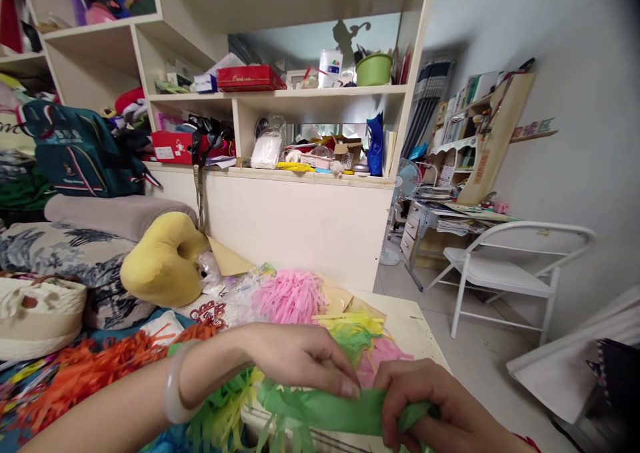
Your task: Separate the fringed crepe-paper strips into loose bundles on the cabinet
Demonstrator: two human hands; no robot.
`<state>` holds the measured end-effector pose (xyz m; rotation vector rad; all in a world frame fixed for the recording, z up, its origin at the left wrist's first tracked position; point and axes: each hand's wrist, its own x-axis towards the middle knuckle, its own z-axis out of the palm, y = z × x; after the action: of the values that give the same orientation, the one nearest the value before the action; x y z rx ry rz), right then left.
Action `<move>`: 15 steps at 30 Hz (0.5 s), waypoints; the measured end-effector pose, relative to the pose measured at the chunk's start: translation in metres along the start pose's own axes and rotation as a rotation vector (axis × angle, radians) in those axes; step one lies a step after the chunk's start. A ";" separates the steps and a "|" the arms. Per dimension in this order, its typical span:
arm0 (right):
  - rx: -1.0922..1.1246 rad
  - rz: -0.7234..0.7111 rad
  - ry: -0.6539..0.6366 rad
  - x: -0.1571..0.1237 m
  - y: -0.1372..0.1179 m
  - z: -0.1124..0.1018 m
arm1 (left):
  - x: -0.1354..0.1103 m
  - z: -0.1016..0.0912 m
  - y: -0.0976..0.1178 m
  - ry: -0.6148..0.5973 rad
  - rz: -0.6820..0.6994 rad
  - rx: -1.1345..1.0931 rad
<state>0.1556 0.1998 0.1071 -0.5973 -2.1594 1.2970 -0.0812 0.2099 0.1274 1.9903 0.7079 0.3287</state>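
Observation:
A green fringed paper strip (330, 409) stretches between my two hands at the bottom of the head view. My left hand (305, 359), with a pale bangle on its wrist, pinches the strip's upper edge from above. The fingers of my right hand (425, 399) are wrapped round the strip's right part. Cut fringes hang down at its left end. Below my left forearm lies a green and yellow fringe bundle (225, 413). Just beyond my hands are a pink fringe pompom (290, 297) and yellow and green strips (353, 333).
Orange fringe (100, 366) spreads at the left, near a woven bag (40, 313). A yellow cushion (163, 263) lies behind it. Shelves with a red box (250, 77) rise at the back. To the right stands a white folding chair (505, 273).

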 end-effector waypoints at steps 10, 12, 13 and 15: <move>-0.138 0.115 -0.189 -0.002 0.000 -0.022 | 0.003 0.019 -0.004 0.071 -0.138 -0.152; -0.235 0.143 -0.222 0.002 -0.005 -0.027 | 0.001 0.021 0.002 0.104 -0.131 -0.045; -0.270 0.145 -0.210 0.006 -0.005 -0.026 | 0.000 0.024 0.006 0.125 -0.120 0.015; -0.295 0.156 -0.183 0.014 -0.003 -0.017 | 0.000 0.029 0.011 0.182 -0.099 0.149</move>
<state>0.1562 0.2185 0.1191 -0.8057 -2.5238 1.1565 -0.0636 0.1856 0.1222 2.0740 0.9678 0.4121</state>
